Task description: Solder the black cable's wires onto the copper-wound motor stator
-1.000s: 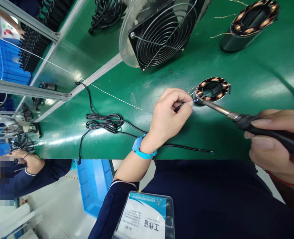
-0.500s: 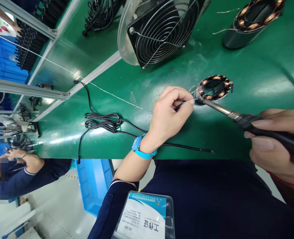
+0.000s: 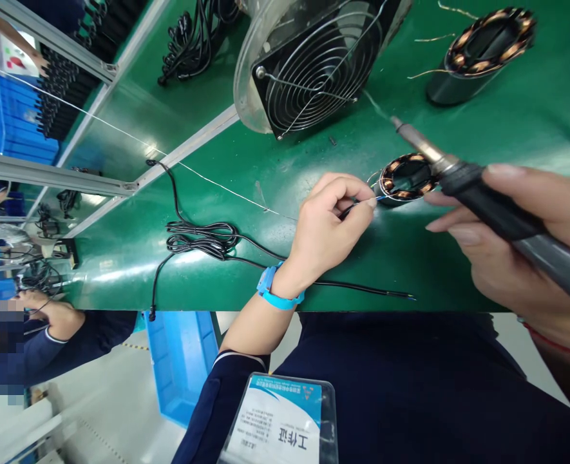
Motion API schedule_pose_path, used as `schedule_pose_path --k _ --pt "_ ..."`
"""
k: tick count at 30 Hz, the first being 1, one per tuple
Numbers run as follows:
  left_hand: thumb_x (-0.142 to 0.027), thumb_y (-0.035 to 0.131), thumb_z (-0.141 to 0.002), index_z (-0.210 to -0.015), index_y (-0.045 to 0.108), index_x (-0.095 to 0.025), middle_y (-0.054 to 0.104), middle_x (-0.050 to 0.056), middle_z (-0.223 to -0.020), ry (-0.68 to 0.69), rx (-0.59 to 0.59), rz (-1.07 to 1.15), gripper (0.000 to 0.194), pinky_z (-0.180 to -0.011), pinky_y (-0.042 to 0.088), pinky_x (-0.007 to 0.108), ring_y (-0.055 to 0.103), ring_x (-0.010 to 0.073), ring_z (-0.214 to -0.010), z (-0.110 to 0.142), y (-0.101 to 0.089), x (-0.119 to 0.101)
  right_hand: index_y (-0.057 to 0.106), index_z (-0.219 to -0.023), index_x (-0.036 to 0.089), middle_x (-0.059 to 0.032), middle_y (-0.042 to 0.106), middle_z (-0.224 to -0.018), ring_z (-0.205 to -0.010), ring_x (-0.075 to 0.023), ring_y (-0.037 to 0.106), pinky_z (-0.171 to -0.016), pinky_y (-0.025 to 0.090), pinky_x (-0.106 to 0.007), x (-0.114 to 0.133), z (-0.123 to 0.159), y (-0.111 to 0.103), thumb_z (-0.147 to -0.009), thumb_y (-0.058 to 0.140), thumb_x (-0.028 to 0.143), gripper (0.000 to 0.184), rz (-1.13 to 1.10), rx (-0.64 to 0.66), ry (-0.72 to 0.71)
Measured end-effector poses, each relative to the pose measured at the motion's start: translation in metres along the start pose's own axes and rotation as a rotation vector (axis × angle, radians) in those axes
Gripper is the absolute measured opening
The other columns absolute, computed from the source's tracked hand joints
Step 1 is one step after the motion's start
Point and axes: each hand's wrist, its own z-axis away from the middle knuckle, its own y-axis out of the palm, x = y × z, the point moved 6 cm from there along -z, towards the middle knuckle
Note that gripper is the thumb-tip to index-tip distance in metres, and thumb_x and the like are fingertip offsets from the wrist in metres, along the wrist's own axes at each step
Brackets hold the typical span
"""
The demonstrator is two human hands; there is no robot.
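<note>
My left hand [image 3: 330, 229], with a blue wrist strap [image 3: 275, 293], pinches a thin blue-tipped wire [image 3: 362, 202] against the rim of a small copper-wound stator [image 3: 405, 177] on the green bench. My right hand [image 3: 516, 238] grips a soldering iron [image 3: 463, 177] by its black handle. The iron's tip [image 3: 395, 121] is lifted above and behind the stator, clear of it, pointing toward the fan. Both hands are closed.
A black fan with a wire guard [image 3: 313, 61] stands behind the stator. A second, taller stator [image 3: 482, 51] sits at the far right. A coiled black cable [image 3: 200, 238] lies left of my hand. A blue bin [image 3: 181, 361] hangs below the bench edge. Another person's hand [image 3: 53, 316] works at the left.
My right hand has raised the soldering iron; its tip left the stator's rim and swung up and back. My left hand still holds the wire at the stator.
</note>
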Motion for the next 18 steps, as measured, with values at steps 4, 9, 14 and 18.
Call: schedule_pose_path --k 4,9,14,18 --pt "-0.011 0.058 -0.079 -0.073 0.059 -0.015 0.058 0.001 -0.084 -0.012 -0.016 0.045 0.008 -0.062 0.041 0.02 0.05 0.0067 -0.074 0.0 -0.001 -0.002 0.04 -0.137 0.032 0.0038 0.063 -0.107 -0.103 -0.0157 0.06 -0.088 0.052 -0.037 0.002 -0.022 0.008 -0.098 0.046 0.029 0.039 0.098 0.11 -0.076" --pt "-0.009 0.059 -0.077 -0.072 0.059 -0.015 0.058 0.0 -0.082 0.0 -0.025 0.095 0.008 -0.06 0.04 0.019 0.049 0.0055 -0.07 0.0 -0.002 -0.004 0.045 -0.127 0.022 -0.0011 0.062 -0.1 -0.089 -0.0203 0.056 -0.074 0.045 -0.038 0.0 -0.04 0.025 -0.099 0.034 0.047 0.039 0.227 0.223 -0.231" --pt "-0.011 0.058 -0.08 -0.075 0.058 -0.015 0.057 0.001 -0.084 0.016 0.009 0.061 0.006 -0.063 0.042 0.019 0.05 0.006 -0.073 -0.001 -0.003 -0.004 0.045 -0.125 0.022 -0.0002 0.061 -0.092 -0.082 -0.017 0.055 -0.075 0.042 -0.035 -0.008 -0.044 0.033 -0.096 0.038 0.034 0.032 0.212 0.213 -0.273" --pt "-0.012 0.057 -0.081 -0.077 0.057 -0.015 0.057 0.002 -0.087 0.024 0.063 0.092 0.005 -0.065 0.044 0.019 0.051 0.0062 -0.075 -0.001 -0.003 -0.004 0.043 -0.129 0.025 0.0001 0.063 -0.098 -0.091 -0.0163 0.059 -0.081 0.047 -0.034 -0.004 -0.044 0.027 -0.096 0.044 0.034 0.035 0.196 0.172 -0.258"
